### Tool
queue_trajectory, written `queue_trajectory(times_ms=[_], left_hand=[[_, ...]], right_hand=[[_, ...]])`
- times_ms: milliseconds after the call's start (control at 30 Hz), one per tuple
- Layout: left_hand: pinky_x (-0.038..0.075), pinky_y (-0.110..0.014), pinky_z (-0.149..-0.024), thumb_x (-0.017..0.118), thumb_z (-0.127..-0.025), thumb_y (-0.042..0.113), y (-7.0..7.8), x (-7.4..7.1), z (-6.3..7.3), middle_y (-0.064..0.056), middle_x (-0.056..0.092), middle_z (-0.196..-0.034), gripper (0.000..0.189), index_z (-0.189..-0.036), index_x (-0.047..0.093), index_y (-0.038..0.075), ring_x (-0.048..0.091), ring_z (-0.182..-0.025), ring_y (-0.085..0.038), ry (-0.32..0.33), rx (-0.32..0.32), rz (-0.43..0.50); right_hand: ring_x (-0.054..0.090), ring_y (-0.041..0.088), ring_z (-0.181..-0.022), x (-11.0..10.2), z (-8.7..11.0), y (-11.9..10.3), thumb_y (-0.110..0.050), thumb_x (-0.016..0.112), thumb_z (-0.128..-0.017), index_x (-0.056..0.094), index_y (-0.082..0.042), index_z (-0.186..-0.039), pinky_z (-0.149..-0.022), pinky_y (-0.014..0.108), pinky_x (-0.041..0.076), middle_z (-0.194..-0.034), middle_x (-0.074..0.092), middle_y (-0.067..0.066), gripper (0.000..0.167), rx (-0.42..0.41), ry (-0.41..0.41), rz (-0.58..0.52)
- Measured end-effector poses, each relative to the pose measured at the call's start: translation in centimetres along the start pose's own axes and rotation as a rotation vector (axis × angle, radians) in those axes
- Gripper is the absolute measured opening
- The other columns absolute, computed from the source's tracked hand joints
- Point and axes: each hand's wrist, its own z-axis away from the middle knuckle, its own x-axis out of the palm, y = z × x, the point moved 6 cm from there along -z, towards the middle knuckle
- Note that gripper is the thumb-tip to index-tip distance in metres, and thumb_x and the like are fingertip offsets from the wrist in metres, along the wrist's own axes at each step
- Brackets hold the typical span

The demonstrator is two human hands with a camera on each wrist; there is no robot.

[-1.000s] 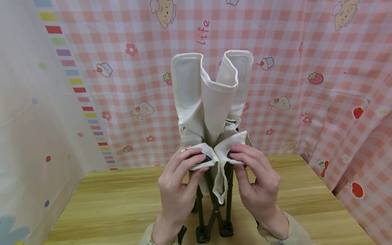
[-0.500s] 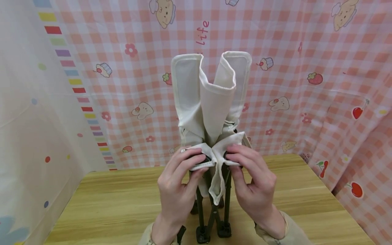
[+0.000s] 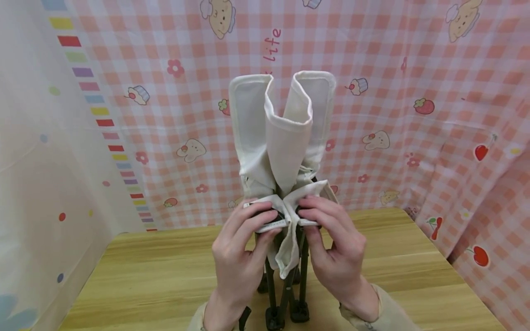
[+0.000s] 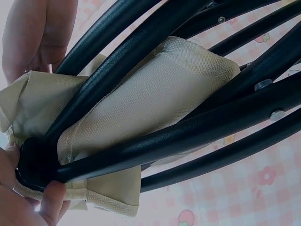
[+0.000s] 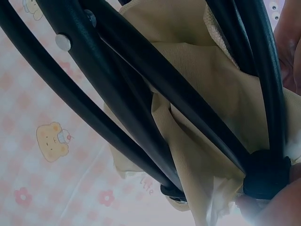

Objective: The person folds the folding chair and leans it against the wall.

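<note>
A small folding camp chair with cream fabric (image 3: 287, 142) and dark legs (image 3: 270, 287) stands half folded on the table, its back flaps upright and the seat cloth creased down the middle. My left hand (image 3: 244, 248) grips the near left corner, fingers over the fabric edge and the black corner joint (image 4: 37, 165), thumb underneath. My right hand (image 3: 337, 248) holds the near right corner the same way, around another black joint (image 5: 267, 174). The dark frame tubes (image 4: 155, 146) cross below the cloth, bunched close together. Between the hands a fold of fabric (image 3: 287, 257) hangs down.
The wooden table (image 3: 157, 271) spreads to both sides of the chair. Behind it hangs a pink checked curtain (image 3: 186, 105), and a pale curtain (image 3: 49, 184) closes off the left. A black strap (image 3: 245, 317) shows beside the left wrist.
My right hand has moved left toward the left hand, bringing the right corner and legs inward. The chair has narrowed and its middle fold has shifted left. The left hand stays nearly still.
</note>
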Motion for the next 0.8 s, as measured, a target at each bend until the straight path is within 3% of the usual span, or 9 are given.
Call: queue_trajectory(times_ms=[800], left_hand=[[0.059,-0.024,-0.105,0.068,-0.101,0.024,-0.24,-0.08,-0.08,-0.017,0.076,-0.110,0.024,-0.105,0.076,0.002,0.071,-0.108,-0.029,0.000,0.016,0.023]], right_hand=[[0.072,0.022,-0.118,0.67,0.25,-0.13,-0.016,0.065,-0.105,0.072,0.014,-0.093,-0.108,0.027,0.058,-0.101,0.072,0.031,0.032,0.004,0.025,-0.023]])
